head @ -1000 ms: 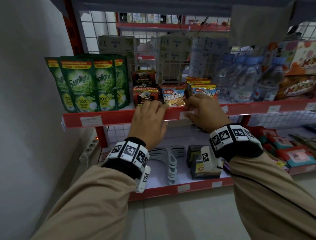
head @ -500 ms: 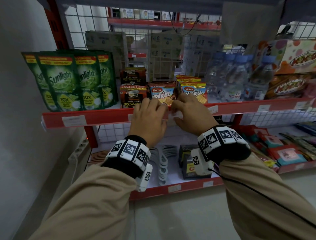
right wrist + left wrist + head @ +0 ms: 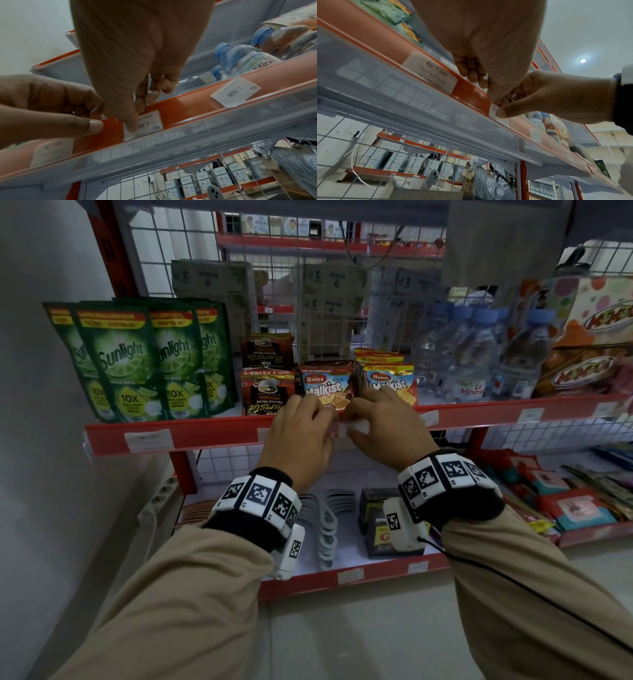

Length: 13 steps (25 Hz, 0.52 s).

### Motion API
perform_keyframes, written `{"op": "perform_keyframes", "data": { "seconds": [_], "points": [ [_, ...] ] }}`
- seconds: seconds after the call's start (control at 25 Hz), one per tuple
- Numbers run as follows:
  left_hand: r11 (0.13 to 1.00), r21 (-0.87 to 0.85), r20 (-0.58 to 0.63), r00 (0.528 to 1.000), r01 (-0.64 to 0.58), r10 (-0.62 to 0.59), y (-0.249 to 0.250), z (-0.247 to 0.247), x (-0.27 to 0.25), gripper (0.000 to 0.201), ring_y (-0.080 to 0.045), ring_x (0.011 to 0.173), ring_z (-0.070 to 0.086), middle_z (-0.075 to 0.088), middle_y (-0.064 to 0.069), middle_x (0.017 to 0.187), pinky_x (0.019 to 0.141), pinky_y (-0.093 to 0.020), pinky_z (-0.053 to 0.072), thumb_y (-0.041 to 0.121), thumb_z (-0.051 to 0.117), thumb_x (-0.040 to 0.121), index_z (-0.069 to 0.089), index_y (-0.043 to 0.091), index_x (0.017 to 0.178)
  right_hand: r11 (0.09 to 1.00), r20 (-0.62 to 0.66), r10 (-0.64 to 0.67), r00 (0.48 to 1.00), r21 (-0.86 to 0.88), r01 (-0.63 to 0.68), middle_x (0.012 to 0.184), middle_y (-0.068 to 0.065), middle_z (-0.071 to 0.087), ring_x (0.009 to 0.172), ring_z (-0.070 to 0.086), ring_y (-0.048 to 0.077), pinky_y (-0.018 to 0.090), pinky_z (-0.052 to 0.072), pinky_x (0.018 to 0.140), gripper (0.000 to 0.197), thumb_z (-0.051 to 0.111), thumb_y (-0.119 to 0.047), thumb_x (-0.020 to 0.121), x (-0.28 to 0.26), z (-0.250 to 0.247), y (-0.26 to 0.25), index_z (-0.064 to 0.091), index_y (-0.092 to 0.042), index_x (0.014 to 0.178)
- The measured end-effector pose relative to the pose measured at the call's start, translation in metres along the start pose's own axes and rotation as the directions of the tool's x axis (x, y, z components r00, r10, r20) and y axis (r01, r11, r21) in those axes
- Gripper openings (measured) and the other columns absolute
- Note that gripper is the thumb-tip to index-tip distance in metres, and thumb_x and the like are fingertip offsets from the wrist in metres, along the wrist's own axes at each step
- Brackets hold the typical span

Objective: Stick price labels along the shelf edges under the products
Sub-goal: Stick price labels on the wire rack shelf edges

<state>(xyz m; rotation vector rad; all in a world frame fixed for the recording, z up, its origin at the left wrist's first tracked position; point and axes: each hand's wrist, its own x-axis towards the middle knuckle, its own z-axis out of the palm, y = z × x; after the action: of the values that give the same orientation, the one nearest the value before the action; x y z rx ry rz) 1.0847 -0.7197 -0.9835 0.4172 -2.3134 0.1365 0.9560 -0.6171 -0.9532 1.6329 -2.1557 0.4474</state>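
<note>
Along the red shelf edge [image 3: 212, 436], near its left end, one price label [image 3: 148, 441] sits under the green Sunlight pouches [image 3: 137, 361]. Further right, a label reading Rp. 7.000 [image 3: 430, 73] is stuck flat on the strip below the dark coffee packs [image 3: 268, 392], just left of the hands.

The left hand [image 3: 298, 436] is at the middle of the shelf edge, below the Malkist snack packs [image 3: 325, 386]. Its fingers are curled and bunched against the strip, and the thumb tip presses on the bare red face just left of the newest label. It grips nothing that can be made out.

That label [image 3: 145, 124], white with Rp and 1.50 legible, lies on the strip between the two hands. Its right part is flat against the red face; its left end is under the right thumb.

The right hand [image 3: 383, 429] meets the left one almost knuckle to knuckle. Its thumb [image 3: 126, 117] pushes down on the label's left end, while the other fingers are curled over the top lip of the shelf edge behind it, so the hand clamps label and strip together.

Right of the hands, another label [image 3: 235, 93] marked 1.500 sits a little tilted under the water bottles [image 3: 479, 361], and two more labels [image 3: 530, 415] follow toward the right end of the shelf edge beneath the orange snack boxes [image 3: 589, 364].
</note>
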Motion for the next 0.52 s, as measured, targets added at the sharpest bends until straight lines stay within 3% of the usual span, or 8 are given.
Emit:
{"op": "perform_keyframes", "data": {
  "seconds": [0.28, 0.52],
  "points": [
    [0.991, -0.118, 0.023, 0.998, 0.063, -0.061, -0.0004, 0.0013, 0.0016, 0.022, -0.025, 0.095, 0.044, 0.052, -0.007, 0.101, 0.082, -0.036, 0.039, 0.020, 0.062, 0.086, 0.063, 0.012, 0.106, 1.000, -0.004, 0.013, 1.000, -0.011, -0.013, 0.110, 0.005, 0.055, 0.107, 0.046, 0.024, 0.034, 0.043, 0.078, 0.021, 0.061, -0.026, 0.085, 0.0016, -0.0001, -0.0006, 0.063, -0.018, 0.105],
    [0.991, -0.117, 0.033, 0.998, 0.058, -0.055, -0.0008, 0.0006, 0.0020, 0.025, -0.025, 0.096, 0.044, 0.053, -0.008, 0.102, 0.083, -0.038, 0.040, 0.020, 0.063, 0.085, 0.062, 0.010, 0.108, 1.000, 0.037, 0.002, 0.999, -0.013, -0.002, 0.106, 0.006, 0.056, 0.106, 0.046, 0.026, 0.036, 0.045, 0.080, 0.018, 0.061, -0.026, 0.085, 0.0058, -0.0011, -0.0007, 0.062, -0.017, 0.101]
  ]
}}
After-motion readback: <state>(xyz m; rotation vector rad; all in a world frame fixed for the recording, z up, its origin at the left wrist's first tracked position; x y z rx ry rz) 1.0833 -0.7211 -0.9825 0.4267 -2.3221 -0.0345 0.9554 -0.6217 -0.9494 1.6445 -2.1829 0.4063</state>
